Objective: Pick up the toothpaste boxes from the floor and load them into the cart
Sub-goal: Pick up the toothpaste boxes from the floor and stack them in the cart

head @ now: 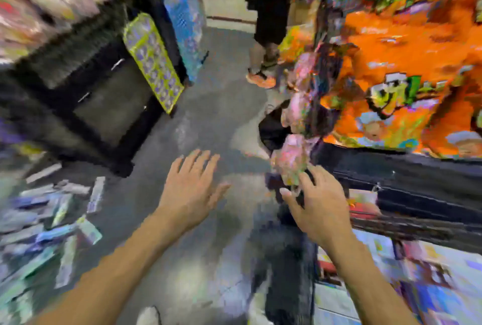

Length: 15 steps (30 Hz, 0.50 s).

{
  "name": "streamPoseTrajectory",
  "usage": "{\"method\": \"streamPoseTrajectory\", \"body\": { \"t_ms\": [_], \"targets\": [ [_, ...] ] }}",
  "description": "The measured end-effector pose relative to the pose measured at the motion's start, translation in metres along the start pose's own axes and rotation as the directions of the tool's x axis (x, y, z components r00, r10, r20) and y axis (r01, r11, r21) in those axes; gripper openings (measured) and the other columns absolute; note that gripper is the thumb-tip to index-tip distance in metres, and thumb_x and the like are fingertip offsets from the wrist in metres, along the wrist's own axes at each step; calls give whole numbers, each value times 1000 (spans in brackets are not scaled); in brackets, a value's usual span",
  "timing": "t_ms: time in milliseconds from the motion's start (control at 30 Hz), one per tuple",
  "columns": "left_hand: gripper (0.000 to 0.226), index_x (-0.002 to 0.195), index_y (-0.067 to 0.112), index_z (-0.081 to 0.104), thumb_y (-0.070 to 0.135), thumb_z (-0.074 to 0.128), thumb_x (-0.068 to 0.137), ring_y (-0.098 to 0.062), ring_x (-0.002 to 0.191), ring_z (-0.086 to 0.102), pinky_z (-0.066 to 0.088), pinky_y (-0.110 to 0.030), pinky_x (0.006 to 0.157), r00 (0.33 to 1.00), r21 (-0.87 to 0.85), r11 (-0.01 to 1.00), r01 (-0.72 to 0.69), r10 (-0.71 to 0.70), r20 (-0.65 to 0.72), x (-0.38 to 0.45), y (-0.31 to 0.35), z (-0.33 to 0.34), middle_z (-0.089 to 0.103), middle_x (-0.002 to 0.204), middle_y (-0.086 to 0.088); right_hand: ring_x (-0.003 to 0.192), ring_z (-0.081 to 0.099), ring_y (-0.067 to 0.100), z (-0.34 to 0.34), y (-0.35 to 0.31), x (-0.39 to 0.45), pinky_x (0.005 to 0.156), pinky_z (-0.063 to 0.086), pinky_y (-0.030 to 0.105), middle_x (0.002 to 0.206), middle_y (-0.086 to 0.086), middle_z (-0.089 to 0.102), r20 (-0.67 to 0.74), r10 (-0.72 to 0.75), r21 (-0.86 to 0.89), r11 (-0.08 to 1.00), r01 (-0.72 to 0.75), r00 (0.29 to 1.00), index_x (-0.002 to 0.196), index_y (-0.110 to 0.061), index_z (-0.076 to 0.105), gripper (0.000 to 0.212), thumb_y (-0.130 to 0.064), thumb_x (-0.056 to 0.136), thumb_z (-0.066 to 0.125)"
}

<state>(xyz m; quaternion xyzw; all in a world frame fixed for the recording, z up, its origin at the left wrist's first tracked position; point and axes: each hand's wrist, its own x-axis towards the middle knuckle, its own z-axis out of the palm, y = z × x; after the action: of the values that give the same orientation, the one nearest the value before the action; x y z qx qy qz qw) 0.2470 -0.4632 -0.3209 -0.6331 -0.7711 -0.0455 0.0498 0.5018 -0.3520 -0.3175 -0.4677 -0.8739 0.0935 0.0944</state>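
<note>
A person's left hand (191,189) hovered flat with fingers spread and empty above the grey concrete floor (208,105) of a shop aisle, while the scattered pile of pale blue, white and green toothpaste boxes (49,217) lay on the floor at the near left, down and to the left of that hand's fingers. The left hand appeared the nearer of the two to the pile. The boxes' long axes pointed several ways, though heavy blur hid the detail. The right hand (317,207), fingers loosely bent and holding nothing that could be made out, hung at the near right by hanging pink packets (292,163). A dark wire shape (287,259) below it may have been the cart; that could not be told. Bare floor lay between the hands and the pile, with a black shelf base (86,105) beyond at the left and a bystander's legs (263,45) far up the aisle.
</note>
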Motion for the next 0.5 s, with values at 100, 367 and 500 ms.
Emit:
{"method": "streamPoseTrajectory", "body": {
  "t_ms": [100,367,500],
  "targets": [
    [70,134,10,62,59,34,94,-33,129,56,45,-52,104,964,20,964,265,-265,-20,-74,-103,-11,62,136,-13,123,53,41,34,-104,32,101,46,51,137,19,57,45,-207,5,978,207,977,133,-14,61,64,-59,91,41],
    [78,136,9,59,65,19,99,-38,126,56,46,-57,101,654,56,656,753,-755,43,-332,-331,0,62,136,-16,125,54,37,154,-414,30,104,43,49,139,13,59,162,-582,73,812,579,797,129,-19,63,60,-59,91,40],
    [72,133,9,62,62,30,95,-36,125,57,46,-53,100,470,58,476,878,-878,90,-448,-414,25,62,135,-15,121,57,39,217,-554,9,101,46,50,137,13,60,227,-692,128,719,683,685,126,-17,65,63,-60,88,39]
  ]
}}
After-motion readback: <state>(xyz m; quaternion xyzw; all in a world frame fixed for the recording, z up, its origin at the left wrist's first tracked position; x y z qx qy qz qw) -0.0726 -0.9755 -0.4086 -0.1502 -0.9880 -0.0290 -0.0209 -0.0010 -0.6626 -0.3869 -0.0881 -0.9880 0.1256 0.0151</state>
